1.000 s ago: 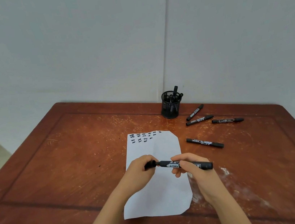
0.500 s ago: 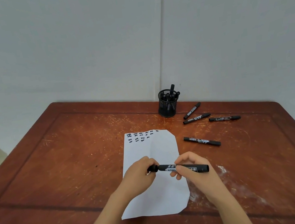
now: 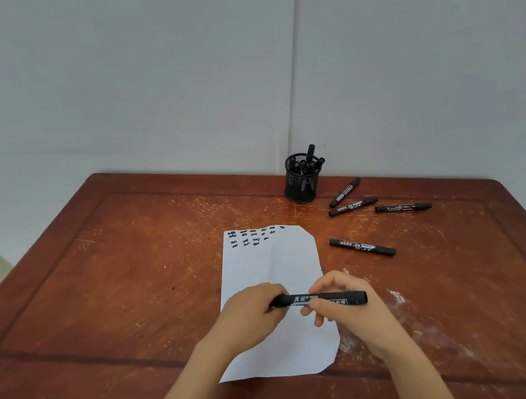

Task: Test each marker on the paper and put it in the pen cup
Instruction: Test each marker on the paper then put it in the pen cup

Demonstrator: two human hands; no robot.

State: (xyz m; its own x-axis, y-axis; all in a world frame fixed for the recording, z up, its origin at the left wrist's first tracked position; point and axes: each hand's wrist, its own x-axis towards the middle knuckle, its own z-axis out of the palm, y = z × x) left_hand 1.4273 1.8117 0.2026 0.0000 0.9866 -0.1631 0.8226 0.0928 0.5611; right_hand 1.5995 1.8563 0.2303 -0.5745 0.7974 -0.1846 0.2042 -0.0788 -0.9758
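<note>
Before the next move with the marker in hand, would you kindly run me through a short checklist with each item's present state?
1. Grip on the marker: the left hand holds one end, the right hand holds the barrel: ok.
2. Cap on or off: cannot tell; the left hand covers that end.
3. Paper lies under the hands, blank below the test marks: ok.
4. Pen cup stands upright near the table's back edge: ok.
5. All markers in the cup: not ok; four loose markers lie right of the paper.
</note>
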